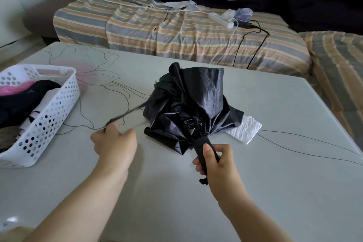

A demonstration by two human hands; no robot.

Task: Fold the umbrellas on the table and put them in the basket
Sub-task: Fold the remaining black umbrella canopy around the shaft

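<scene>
The right hand curls its fingers and thumb round the umbrella's handle; the left hand pinches the strap, pulled taut and blurred. The umbrella lies mid-table, collapsed but loose, its long axis running from the handle near the person away to the tip. The canopy looks light, limp and slick, so the stiff handle is likely the surest hold. The basket sits left
</scene>
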